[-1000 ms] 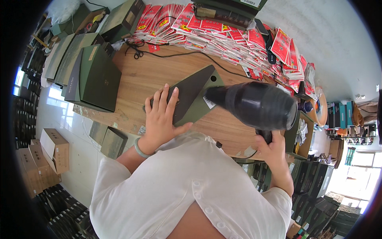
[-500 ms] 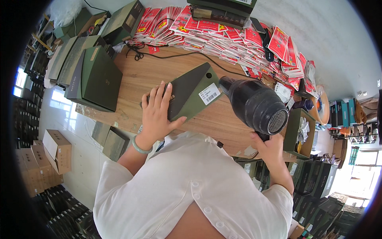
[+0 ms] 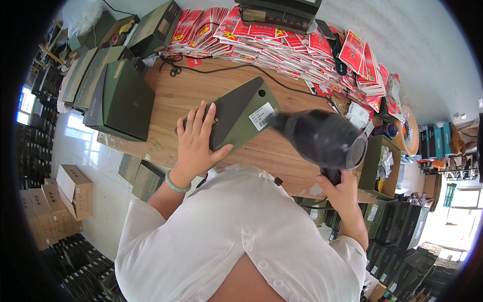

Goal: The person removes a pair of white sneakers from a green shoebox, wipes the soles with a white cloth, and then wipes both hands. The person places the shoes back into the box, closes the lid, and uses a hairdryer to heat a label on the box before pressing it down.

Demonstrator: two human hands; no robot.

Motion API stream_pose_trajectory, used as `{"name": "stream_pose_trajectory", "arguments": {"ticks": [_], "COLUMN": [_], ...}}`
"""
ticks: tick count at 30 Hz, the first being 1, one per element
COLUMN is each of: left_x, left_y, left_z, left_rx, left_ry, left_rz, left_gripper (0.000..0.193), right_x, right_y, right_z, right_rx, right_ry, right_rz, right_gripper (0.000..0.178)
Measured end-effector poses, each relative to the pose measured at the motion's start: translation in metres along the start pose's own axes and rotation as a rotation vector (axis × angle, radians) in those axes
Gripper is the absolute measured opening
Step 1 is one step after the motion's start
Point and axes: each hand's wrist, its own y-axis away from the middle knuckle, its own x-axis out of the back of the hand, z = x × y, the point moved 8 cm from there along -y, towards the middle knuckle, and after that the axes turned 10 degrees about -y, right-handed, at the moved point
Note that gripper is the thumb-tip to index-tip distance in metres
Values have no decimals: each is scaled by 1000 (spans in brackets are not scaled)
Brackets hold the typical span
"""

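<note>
My left hand (image 3: 195, 138) lies across the near left part of a green and dark grey shoebox (image 3: 236, 113), its fingers stretched out over the top. A white printed label (image 3: 261, 117) and a round dark hole show toward the box's right end. In my right hand (image 3: 340, 189) is the handle of a black hair dryer (image 3: 322, 138), the fingers wrapped round it. The dryer is slightly blurred, and its nozzle points left, right by the label. Whether the nozzle touches the label, I cannot tell.
Piles of red printed cards (image 3: 282, 48) line the back of the wooden table (image 3: 176, 95). A black cord and scissors (image 3: 174, 68) lie before them. Closed green boxes (image 3: 126, 100) stand at the left. An open green box (image 3: 385, 161) with crumpled material sits at the right edge.
The hair dryer has swung so its nozzle moved down and left, from above the label's corner to the label's right edge. My left hand and the shoebox have shifted slightly left.
</note>
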Motion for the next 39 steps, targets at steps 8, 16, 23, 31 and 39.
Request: {"name": "stream_pose_trajectory", "arguments": {"ticks": [8,16,23,31,39], "left_x": [-4,-3,-1,1,3], "left_y": [-3,-3,-4,-2,-3], "left_z": [-3,-3,-1,-1,-1], "left_rx": [-19,-10,-17,-13,-2], "left_ry": [-45,-35,-17,-7,20], "left_rz": [-41,-32,-17,-7,29], "left_gripper": [94,94,93,94,91], "right_x": [1,-5,-3,-1,-3], "right_y": [12,14,5,1,-7], "right_z": [29,41,31,45,38], "right_rx": [-237,-448,-293,-142,-78], "right_ry": [-110,-190,-180,-99,-45], "right_rz": [49,13,76,96,71], "right_gripper": [49,50,47,49,48]}}
